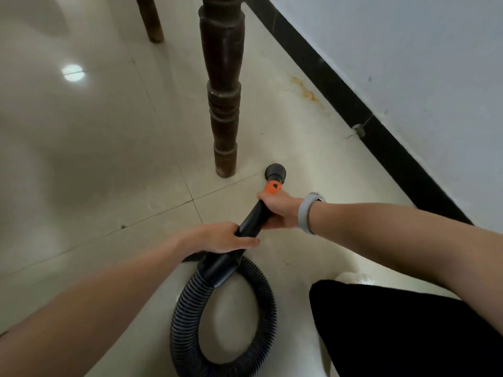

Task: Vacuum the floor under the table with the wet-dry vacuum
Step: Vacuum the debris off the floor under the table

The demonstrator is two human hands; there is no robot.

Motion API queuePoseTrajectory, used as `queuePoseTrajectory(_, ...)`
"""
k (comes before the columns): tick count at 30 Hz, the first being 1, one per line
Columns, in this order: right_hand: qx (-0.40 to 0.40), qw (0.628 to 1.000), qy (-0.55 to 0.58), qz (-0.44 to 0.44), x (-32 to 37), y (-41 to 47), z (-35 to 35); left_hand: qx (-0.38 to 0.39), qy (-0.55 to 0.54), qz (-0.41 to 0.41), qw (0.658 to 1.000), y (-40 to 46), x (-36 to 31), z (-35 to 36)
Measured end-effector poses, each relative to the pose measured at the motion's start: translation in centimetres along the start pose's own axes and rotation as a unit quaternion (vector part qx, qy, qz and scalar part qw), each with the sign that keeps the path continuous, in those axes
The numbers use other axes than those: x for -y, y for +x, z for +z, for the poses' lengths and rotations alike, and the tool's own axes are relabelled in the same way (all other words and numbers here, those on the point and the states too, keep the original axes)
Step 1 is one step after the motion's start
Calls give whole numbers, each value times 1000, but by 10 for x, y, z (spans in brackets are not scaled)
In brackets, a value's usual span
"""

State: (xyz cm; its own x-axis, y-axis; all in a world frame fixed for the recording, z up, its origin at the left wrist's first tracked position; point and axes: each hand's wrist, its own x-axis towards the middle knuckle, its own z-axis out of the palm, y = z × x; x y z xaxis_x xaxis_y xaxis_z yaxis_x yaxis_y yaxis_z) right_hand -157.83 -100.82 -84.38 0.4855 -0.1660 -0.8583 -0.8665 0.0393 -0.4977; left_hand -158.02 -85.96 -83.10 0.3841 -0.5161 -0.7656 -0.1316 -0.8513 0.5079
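A black vacuum wand with an orange collar ends in a round black nozzle set on the pale tiled floor, just right of a dark turned table leg. My right hand grips the wand just behind the orange collar; a grey band sits on that wrist. My left hand grips the wand lower down, near where it joins the ribbed black hose, which loops on the floor. The vacuum body is out of view.
A second wooden leg stands farther back at the left. A black skirting runs along the white wall on the right, with a rusty stain on the floor beside it. My dark-clothed knee fills the bottom right.
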Motion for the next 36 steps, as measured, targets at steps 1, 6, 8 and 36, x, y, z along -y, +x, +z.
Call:
queuePoseTrajectory(1,3,1000,-8,3,2,3,-3,-2,-10,-11,1000,1,-3,1)
queuePoseTrajectory(6,23,999,15,-31,28,22,-12,-49,-108,-38,992,20,-17,-1)
queuePoseTrajectory(8,24,999,29,-40,41,30,-17,-74,-171,-42,982,31,-29,-6)
queuePoseTrajectory(36,90,972,178,-121,160,145,-56,-416,-292,-98,856,135,-86,-86)
